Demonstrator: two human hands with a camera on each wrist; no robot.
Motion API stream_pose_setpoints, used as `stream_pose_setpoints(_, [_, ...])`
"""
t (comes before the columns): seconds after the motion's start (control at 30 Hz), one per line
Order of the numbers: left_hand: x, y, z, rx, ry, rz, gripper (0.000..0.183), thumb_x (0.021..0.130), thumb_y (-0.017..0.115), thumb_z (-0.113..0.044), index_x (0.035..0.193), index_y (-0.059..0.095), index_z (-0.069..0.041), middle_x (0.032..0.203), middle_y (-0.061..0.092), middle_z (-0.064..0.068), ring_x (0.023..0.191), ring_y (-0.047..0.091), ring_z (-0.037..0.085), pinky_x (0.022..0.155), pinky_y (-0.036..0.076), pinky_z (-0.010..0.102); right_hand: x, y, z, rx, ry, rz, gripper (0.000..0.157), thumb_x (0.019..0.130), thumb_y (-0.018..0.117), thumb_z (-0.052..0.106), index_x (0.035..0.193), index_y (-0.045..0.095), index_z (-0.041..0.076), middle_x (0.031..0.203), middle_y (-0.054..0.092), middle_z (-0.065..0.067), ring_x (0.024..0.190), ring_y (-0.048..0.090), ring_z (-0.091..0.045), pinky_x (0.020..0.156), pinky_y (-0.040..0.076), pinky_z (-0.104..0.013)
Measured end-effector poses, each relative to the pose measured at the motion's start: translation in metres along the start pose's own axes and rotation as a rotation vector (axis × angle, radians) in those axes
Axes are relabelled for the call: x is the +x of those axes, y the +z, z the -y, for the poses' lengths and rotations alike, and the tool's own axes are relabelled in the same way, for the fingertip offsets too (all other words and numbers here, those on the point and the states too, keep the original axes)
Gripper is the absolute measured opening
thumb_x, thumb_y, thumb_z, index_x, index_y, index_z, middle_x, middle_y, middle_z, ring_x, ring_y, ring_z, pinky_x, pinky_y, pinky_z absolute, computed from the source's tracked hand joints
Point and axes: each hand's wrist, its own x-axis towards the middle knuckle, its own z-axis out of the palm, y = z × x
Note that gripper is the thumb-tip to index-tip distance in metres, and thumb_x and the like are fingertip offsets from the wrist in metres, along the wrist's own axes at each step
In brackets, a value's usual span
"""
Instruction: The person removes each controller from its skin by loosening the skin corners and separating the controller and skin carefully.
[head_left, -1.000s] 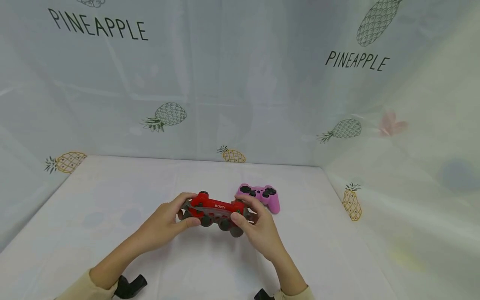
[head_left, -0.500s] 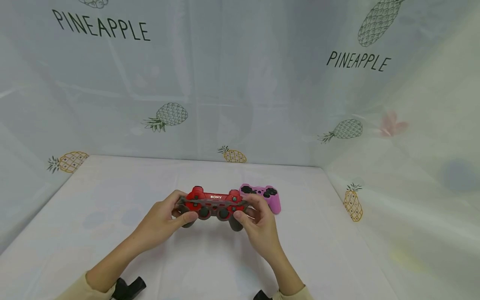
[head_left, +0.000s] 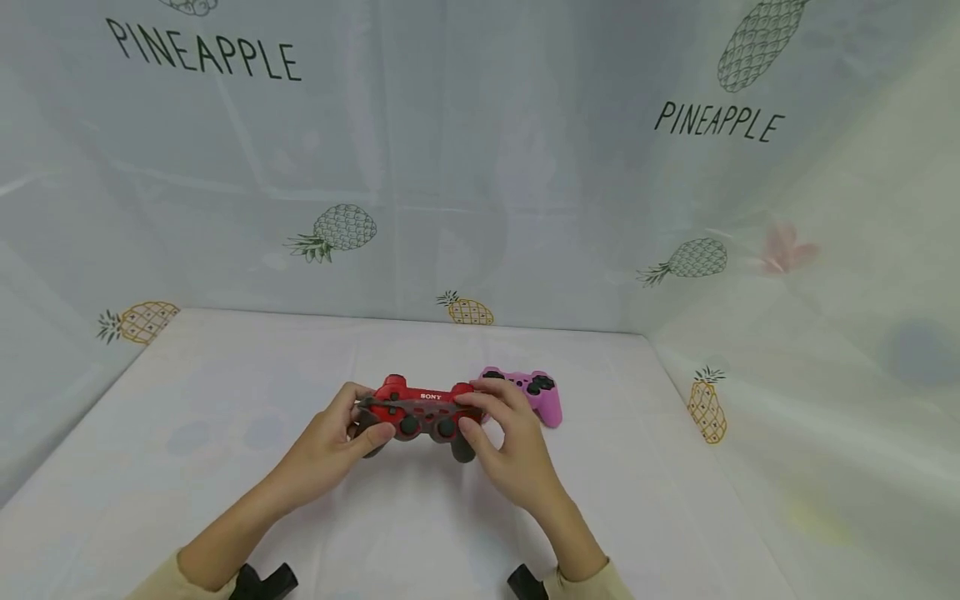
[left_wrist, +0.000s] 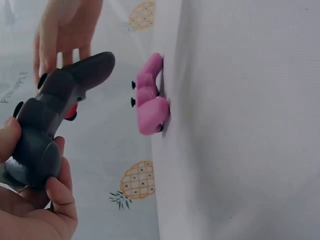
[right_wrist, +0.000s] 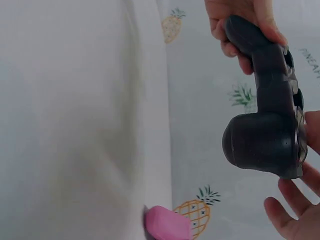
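Observation:
A red game controller [head_left: 431,395] with a dark grey cover [head_left: 420,409] over its lower part and grips is held above the white table, its SONY lettering showing. My left hand [head_left: 327,443] grips its left handle, thumb on the front and fingers behind, as the left wrist view confirms. My right hand [head_left: 513,450] has its thumb and fingertips around the controller's right end, at the cover's edge. In the right wrist view, several fingers of that hand [right_wrist: 297,207] spread beside the dark back of the controller [right_wrist: 262,142].
A pink game controller [head_left: 551,408] lies face up on the white tablecloth [head_left: 637,467], behind my right hand and partly hidden by it. A pineapple-print curtain [head_left: 525,208] hangs at the back and sides. Black wrist mounts [head_left: 264,582] are strapped at both sleeves.
The red controller has levelled out and its face has turned up more toward me. My right fingers have shifted from its right handle to its upper right edge. The pink controller stays put.

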Motion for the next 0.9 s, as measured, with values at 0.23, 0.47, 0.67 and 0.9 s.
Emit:
stream_pose_setpoints(0.23, [0.003, 0.001, 0.001, 0.014, -0.016, -0.001, 0.051, 0.102, 0.072, -0.034, 0.139, 0.046, -0.01, 0.101, 0.071, 0.004, 0.079, 0.057, 0.021, 0.066, 0.046, 0.029, 0.018, -0.005, 0.003, -0.186, -0.191, 0.043, 0.02, 0.095, 0.082, 0.016, 0.114, 0.082, 0.02, 0.124, 0.063, -0.004, 0.12, 0.052, -0.023, 0.089, 0.051, -0.041])
stream_pose_setpoints(0.47, [0.003, 0.001, 0.003, 0.016, -0.008, 0.002, 0.051, 0.101, 0.073, -0.032, 0.139, 0.048, -0.01, 0.101, 0.072, 0.003, 0.075, 0.052, 0.016, 0.065, 0.043, 0.028, 0.027, -0.006, 0.007, -0.247, -0.194, 0.159, 0.013, 0.091, 0.085, 0.017, 0.103, 0.081, 0.018, 0.102, 0.063, 0.006, 0.101, 0.053, -0.013, 0.079, 0.051, -0.026])
stream_pose_setpoints(0.67, [0.002, 0.002, 0.004, 0.04, 0.002, -0.017, 0.05, 0.101, 0.073, -0.033, 0.138, 0.049, -0.011, 0.098, 0.071, 0.001, 0.072, 0.05, 0.014, 0.063, 0.042, 0.028, 0.029, 0.002, 0.005, -0.33, -0.228, 0.174, 0.01, 0.095, 0.081, 0.018, 0.097, 0.072, 0.016, 0.097, 0.063, 0.005, 0.098, 0.053, -0.015, 0.086, 0.05, -0.03])
stream_pose_setpoints(0.9, [0.003, 0.002, 0.004, 0.123, 0.036, -0.062, 0.049, 0.098, 0.076, -0.037, 0.136, 0.053, -0.015, 0.086, 0.065, -0.005, 0.063, 0.044, 0.009, 0.056, 0.039, 0.026, 0.026, 0.004, 0.006, -0.272, -0.184, 0.149, 0.011, 0.099, 0.075, 0.018, 0.096, 0.064, 0.017, 0.092, 0.064, 0.007, 0.097, 0.052, -0.015, 0.089, 0.047, -0.035])
